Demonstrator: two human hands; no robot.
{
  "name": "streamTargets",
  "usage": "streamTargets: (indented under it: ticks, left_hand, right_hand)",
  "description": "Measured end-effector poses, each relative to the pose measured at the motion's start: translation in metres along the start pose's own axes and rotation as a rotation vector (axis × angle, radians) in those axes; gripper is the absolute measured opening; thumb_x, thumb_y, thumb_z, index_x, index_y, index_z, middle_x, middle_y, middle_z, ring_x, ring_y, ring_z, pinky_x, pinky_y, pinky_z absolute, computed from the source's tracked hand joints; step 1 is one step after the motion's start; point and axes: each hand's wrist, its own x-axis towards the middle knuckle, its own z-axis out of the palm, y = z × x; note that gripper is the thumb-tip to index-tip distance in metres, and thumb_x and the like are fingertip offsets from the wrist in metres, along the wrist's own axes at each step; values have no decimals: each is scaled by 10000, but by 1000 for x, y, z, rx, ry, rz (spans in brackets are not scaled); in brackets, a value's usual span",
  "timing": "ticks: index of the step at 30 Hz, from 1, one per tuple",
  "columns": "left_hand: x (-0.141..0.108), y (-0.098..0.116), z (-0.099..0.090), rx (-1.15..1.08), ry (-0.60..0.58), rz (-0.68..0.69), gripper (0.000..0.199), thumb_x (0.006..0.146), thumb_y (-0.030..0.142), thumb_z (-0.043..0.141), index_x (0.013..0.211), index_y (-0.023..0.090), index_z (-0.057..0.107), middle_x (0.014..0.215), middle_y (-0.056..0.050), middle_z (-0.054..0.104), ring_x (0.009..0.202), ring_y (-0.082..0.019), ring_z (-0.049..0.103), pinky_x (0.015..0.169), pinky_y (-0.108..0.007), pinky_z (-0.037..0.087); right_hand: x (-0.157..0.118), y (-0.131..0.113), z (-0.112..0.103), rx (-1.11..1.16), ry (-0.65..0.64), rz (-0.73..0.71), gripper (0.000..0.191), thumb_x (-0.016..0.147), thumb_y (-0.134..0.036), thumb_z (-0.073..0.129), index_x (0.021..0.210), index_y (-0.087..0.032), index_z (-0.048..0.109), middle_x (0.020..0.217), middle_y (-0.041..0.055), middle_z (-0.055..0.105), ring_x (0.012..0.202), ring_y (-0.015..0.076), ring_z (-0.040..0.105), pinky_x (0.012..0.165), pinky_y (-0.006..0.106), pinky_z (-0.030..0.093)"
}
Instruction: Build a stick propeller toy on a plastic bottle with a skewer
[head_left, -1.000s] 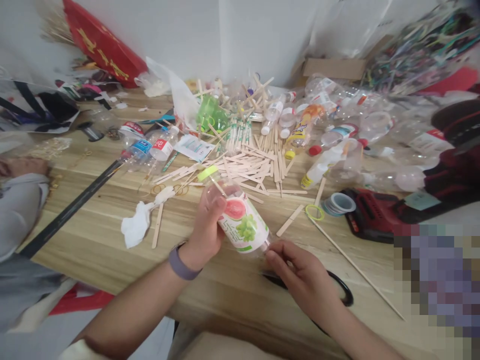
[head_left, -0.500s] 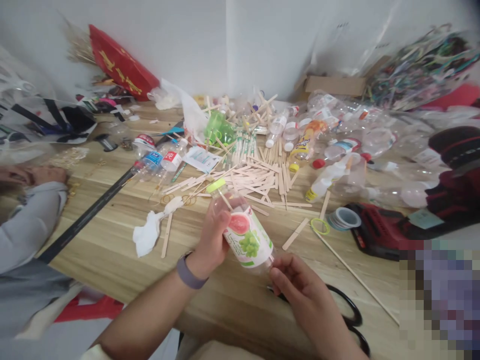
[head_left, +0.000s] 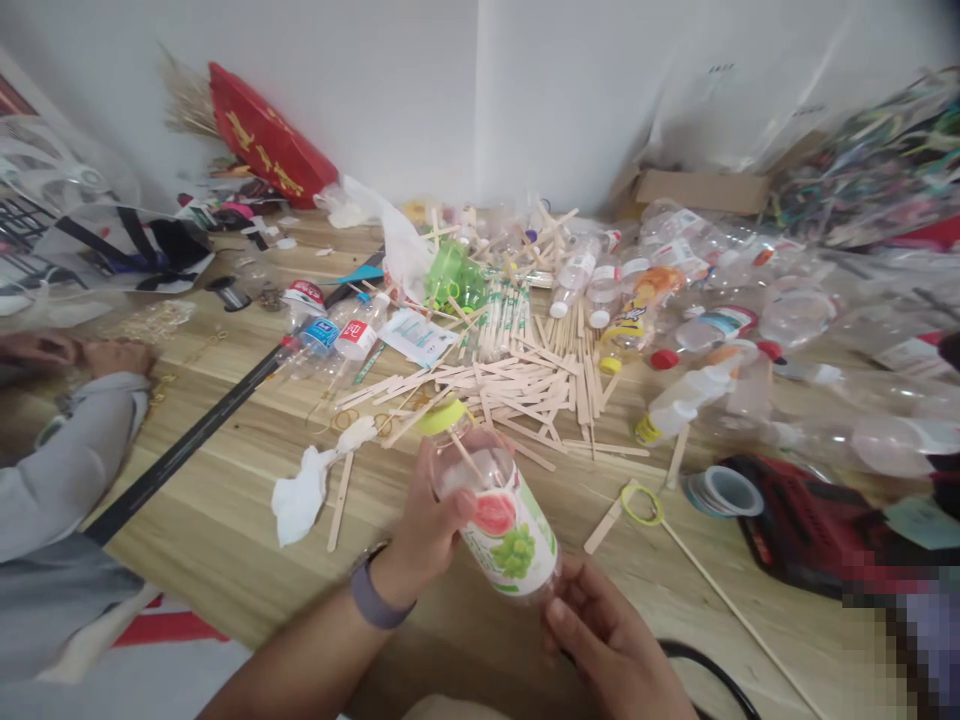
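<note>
My left hand (head_left: 435, 520) is wrapped around a clear plastic bottle (head_left: 517, 545) with a yellow-green cap and a fruit label. The bottle is tilted, its capped end up and to the left. Near the neck a thin wooden stick (head_left: 469, 458) shows through the clear wall. At the bottle's base, the fingers of my right hand (head_left: 592, 620) are pinched together; what lies between them is hidden. Under my right hand, a black handle loop (head_left: 712, 675) rests on the table, partly out of view.
Flat wooden sticks (head_left: 517, 385) lie heaped beyond the bottle. Several plastic bottles (head_left: 720, 325) crowd the right. A red and black tool (head_left: 787, 530) stands beside a tape roll (head_left: 731, 492). White tissue (head_left: 300, 495) lies on the left, near a long black strip (head_left: 187, 440). Another person's arm (head_left: 82, 450) rests farther left.
The view has shifted, so the table's things appear farther right and lower. Both hands stay at the bottle, which now sits lower in the picture with its cap more toward me.
</note>
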Motion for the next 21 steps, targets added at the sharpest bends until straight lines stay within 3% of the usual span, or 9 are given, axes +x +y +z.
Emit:
streamTargets:
  ticks: [5, 9, 14, 17, 21]
  left_hand:
    - [-3, 0, -1, 9, -28, -35, 587, 702, 632, 715, 1096, 203, 648, 1076, -99, 664, 873, -240, 639, 747, -353, 528]
    - [-2, 2, 1, 32, -34, -39, 584, 694, 655, 708, 1072, 212, 675, 1051, -91, 666, 856, -243, 641, 736, -352, 537]
    - [-2, 3, 0, -30, -27, -36, 571, 693, 600, 746, 1119, 234, 646, 1077, -82, 667, 896, -239, 641, 776, -353, 540]
    - [-3, 2, 0, -44, -34, -53, 557, 685, 582, 762, 1099, 224, 657, 1088, -84, 661, 933, -242, 635, 805, -354, 537]
    - [-6, 1, 1, -94, -98, -49, 542, 687, 550, 778, 1124, 257, 651, 1075, -66, 657, 890, -229, 643, 797, -359, 543]
  right_hand:
    - [0, 2, 0, -65, -11, 42, 463, 794, -636, 642, 738, -178, 606, 619, -27, 508, 507, 97, 437, 516, 236, 378]
    - [-2, 1, -1, -78, -51, 104, 534, 851, -674, 529, 707, -167, 619, 576, 2, 558, 495, 115, 492, 518, 249, 378]
    - [-4, -3, 3, 112, 1, 51, 374, 797, -551, 696, 867, -187, 643, 709, -9, 563, 559, 100, 497, 528, 227, 428]
    - [-3, 1, 3, 122, -24, 74, 373, 756, -530, 748, 792, -181, 621, 656, -33, 510, 512, 74, 447, 485, 200, 399]
    - [-3, 7, 0, 90, -39, 174, 486, 789, -645, 643, 724, -165, 609, 626, -12, 553, 437, 60, 424, 431, 196, 357]
